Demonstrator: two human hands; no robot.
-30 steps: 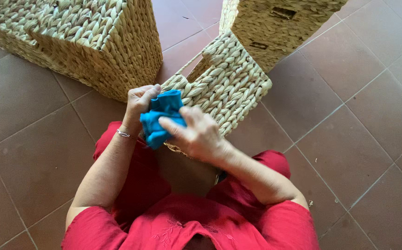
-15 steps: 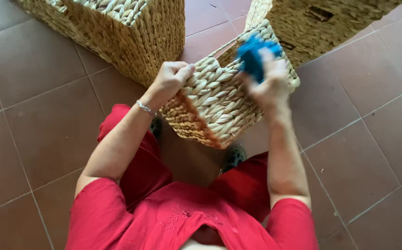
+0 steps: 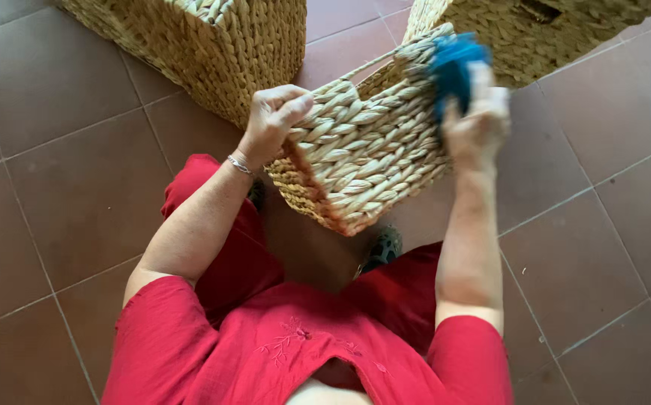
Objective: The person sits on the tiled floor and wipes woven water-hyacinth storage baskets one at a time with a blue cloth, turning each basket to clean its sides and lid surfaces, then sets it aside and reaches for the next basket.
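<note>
Gripping the near rim of a small woven basket (image 3: 366,161) with the left hand (image 3: 276,112), fingers curled tight over the braided edge, thumb pressing on the outer weave. Tilting that basket off the floor, one lower corner pointing down toward the lap, the open side facing away from the camera. Clutching a bright blue cloth (image 3: 453,64) in the right hand (image 3: 479,120), fingers bunched around it, the cloth pressing against the far upper corner of the small woven basket; motion blur hiding the exact finger positions there. Wearing a thin silver bracelet (image 3: 240,165) on the left wrist, just below the basket's near rim. Resting beyond the small woven basket, on its left, a large woven basket (image 3: 205,45) standing on the tiled floor (image 3: 63,187), close to the held one but apart from it. Sitting beyond the small woven basket on its right, a second large basket (image 3: 550,26), its wall running right behind the blue cloth; touching or not, impossible to tell. Showing below the small woven basket, a red top (image 3: 295,352) and red trousers (image 3: 228,255), with a dark patterned shoe (image 3: 381,247) peeking out just under the basket's lowest corner.
</note>
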